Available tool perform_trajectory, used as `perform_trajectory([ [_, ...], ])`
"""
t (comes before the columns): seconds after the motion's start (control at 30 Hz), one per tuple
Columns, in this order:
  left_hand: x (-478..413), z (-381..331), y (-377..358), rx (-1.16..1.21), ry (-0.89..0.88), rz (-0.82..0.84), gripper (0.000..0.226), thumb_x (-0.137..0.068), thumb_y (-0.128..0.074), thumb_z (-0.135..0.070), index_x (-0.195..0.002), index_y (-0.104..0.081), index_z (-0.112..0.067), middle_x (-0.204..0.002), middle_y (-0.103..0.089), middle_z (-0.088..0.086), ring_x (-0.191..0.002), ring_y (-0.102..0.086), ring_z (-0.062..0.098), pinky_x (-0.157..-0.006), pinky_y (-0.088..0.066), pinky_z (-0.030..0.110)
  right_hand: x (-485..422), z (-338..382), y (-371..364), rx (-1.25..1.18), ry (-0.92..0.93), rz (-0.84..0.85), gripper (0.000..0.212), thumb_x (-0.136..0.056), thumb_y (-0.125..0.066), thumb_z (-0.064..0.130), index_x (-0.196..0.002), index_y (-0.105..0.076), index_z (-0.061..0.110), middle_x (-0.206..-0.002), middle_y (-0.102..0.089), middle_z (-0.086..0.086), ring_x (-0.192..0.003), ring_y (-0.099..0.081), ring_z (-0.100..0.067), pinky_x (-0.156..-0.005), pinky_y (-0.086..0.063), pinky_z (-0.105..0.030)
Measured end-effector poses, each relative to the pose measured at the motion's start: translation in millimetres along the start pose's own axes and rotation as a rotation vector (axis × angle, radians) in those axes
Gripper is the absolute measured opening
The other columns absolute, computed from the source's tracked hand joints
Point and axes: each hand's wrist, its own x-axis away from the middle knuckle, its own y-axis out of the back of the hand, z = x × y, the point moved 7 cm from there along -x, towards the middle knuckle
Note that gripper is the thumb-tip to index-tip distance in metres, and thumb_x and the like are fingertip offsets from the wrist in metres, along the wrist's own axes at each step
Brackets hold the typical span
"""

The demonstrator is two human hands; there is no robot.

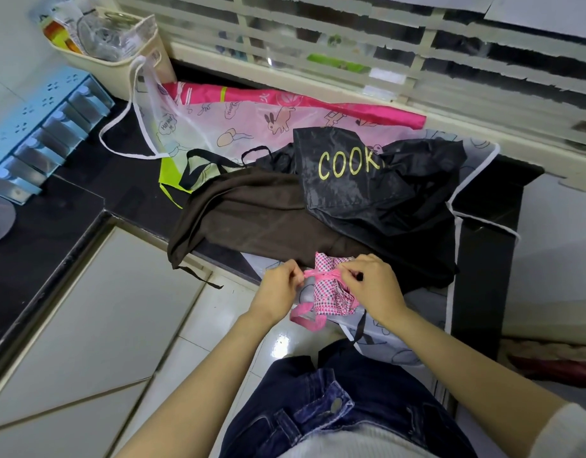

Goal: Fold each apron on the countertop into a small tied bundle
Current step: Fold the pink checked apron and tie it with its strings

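Note:
A pink checked apron (328, 294) is folded into a small bundle at the counter's near edge, with a pink strap wrapped round its middle. My left hand (280, 287) pinches one end of the strap on the left. My right hand (372, 284) pinches the strap on the bundle's right side. A loose pink strap loop (306, 317) hangs below. Behind lie a brown apron (252, 213), a black apron (361, 180) marked COOK, and a translucent pink cartoon apron (239, 123).
The dark countertop (64, 206) runs left and back. A cream basket (120, 44) with glassware stands at the back left, next to a blue rack (37, 133). A slatted window (384, 54) lines the back. A grey printed apron (427, 302) hangs over the counter edge.

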Motion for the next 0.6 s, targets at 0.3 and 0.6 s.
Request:
perform_trajectory([
  [0.3, 2.3, -42.4, 12.8, 0.579, -0.078, -0.047, 0.031, -0.097, -0.05, -0.015, -0.067, -0.055, -0.012, -0.097, -0.06, 0.011, -0.087, -0.056, 0.003, -0.083, -0.043, 0.022, -10.5, -4.7, 0.4, -0.245, -0.316, 0.077, 0.015, -0.091, -0.054, 0.009, -0.088, -0.068, 0.008, -0.081, -0.062, 0.004, -0.077, -0.057, -0.012, -0.068, -0.039, -0.021],
  [0.6, -8.6, -72.0, 8.6, 1.004, -0.15, -0.029, 0.034, -0.092, -0.049, -0.023, -0.059, -0.044, -0.016, -0.051, -0.036, -0.001, -0.055, -0.032, 0.016, -0.06, -0.028, 0.03, -24.8, 5.0, 6.1, -0.371, -0.452, 0.018, 0.023, -0.086, -0.047, 0.0, -0.069, -0.05, 0.015, -0.079, -0.06, -0.005, -0.078, -0.056, -0.023, -0.07, -0.044, -0.032],
])
